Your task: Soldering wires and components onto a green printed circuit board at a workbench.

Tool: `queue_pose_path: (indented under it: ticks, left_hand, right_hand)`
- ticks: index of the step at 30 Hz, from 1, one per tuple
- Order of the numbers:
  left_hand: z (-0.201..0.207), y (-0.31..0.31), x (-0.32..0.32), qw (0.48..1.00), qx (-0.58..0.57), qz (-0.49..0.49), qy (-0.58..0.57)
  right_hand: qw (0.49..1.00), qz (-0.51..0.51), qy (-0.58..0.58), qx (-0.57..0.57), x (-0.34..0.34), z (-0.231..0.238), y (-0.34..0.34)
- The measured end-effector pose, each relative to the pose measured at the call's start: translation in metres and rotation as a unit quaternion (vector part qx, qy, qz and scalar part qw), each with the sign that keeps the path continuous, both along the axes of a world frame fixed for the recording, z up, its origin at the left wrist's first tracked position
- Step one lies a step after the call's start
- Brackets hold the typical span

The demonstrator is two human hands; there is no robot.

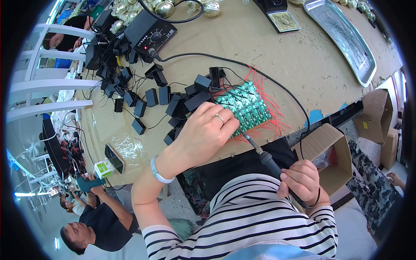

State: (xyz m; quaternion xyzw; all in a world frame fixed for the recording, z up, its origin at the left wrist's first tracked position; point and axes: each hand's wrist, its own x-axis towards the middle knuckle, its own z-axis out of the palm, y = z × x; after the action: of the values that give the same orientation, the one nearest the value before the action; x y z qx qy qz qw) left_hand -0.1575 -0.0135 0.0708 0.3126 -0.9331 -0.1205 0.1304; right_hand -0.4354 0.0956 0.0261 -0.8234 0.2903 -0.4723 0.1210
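My right hand (301,183) is wrapped round the dark handle of a soldering iron (270,163). Its metal tip points up and left, reaching the near edge of a green circuit board panel (245,105), close to my left fingertips. My left hand (206,128) has its fingers pinched together over the panel's near left side; what lies between them is hidden. Thin red wires (274,107) stick out around the panel. Black wires run across it from small black box-shaped parts (197,100) lying beside and behind my left hand.
A black soldering station (149,35) with a dial stands at the back left, its cable looping across the brown tabletop (208,37). Farther right are a tip-cleaning holder (284,21) and a metal tray (346,41). An open cardboard box (330,151) sits right. Another person (102,225) works at left.
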Motion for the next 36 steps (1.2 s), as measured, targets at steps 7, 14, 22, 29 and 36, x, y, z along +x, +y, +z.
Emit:
queue_pose_path:
  ticks: [7, 14, 22, 29, 36]
  left_hand:
    - [0.002, 0.003, -0.003, 0.998, -0.014, -0.007, -0.055]
    - [0.002, 0.004, -0.004, 0.998, -0.022, -0.014, -0.061]
    - [0.002, 0.004, -0.004, 0.998, -0.038, -0.013, -0.058]
    - [0.004, 0.008, -0.005, 0.997, -0.048, 0.004, -0.06]
    - [0.021, 0.003, 0.013, 0.964, -0.118, 0.19, 0.14]
  right_hand:
    - [0.994, 0.018, 0.016, -0.109, 0.01, -0.003, -0.004]
    - [0.994, -0.007, -0.023, -0.109, -0.001, -0.004, 0.001]
    - [0.997, -0.059, 0.008, -0.039, -0.01, 0.007, 0.004]
    - [0.996, -0.078, -0.006, -0.033, -0.005, 0.01, 0.005]
    - [0.993, -0.112, 0.032, 0.003, -0.017, 0.004, 0.018]
